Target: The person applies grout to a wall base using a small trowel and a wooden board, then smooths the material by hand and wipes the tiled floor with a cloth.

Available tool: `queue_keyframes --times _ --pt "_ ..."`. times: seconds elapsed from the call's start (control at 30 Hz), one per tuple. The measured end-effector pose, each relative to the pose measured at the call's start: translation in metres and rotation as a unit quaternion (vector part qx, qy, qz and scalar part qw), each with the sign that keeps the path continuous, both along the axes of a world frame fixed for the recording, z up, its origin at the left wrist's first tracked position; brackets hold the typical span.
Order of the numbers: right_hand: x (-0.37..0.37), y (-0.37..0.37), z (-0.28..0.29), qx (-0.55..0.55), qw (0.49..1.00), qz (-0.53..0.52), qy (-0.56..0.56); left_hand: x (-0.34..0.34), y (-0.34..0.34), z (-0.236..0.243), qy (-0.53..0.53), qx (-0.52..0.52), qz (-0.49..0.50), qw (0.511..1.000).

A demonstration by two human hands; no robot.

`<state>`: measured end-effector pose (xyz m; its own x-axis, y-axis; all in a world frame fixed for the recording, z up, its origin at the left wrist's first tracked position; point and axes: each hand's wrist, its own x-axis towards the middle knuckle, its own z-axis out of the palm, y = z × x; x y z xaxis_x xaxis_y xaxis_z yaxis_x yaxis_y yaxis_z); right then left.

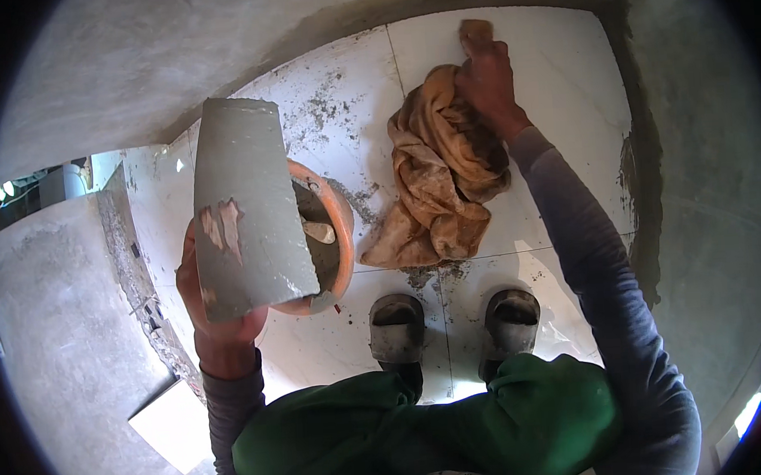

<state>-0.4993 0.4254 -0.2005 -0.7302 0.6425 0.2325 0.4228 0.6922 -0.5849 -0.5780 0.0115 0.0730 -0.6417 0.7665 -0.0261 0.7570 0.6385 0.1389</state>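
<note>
My left hand (213, 302) grips a rectangular piece (252, 158) coated in grey cement, with a reddish patch showing through, over an orange bucket (336, 235) that holds grey mix and a light handle (318, 232). My right hand (489, 86) is closed on a small brownish block (475, 30), perhaps a sponge, at the top end of a crumpled brown cloth (442, 183) lying on the white tiled floor (570, 81).
Grey plastered walls (693, 135) border the tiles at top and right. My sandalled feet (512, 321) stand below the cloth. Grey crumbs (318, 112) speckle the tiles. At lower left a white tile (179, 424) lies beside a rough strip (138, 285).
</note>
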Motion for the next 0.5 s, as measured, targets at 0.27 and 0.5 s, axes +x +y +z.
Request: queue_keyframes --times 0.27,0.5 --pt "-0.012 -0.106 -0.023 0.112 0.955 0.275 -0.002 -0.016 -0.007 -0.018 -0.233 0.227 0.078 0.943" --pt "-0.034 -0.101 -0.019 0.096 0.966 0.241 -0.023 -0.021 -0.034 -0.02 -0.185 0.301 0.161 0.921"
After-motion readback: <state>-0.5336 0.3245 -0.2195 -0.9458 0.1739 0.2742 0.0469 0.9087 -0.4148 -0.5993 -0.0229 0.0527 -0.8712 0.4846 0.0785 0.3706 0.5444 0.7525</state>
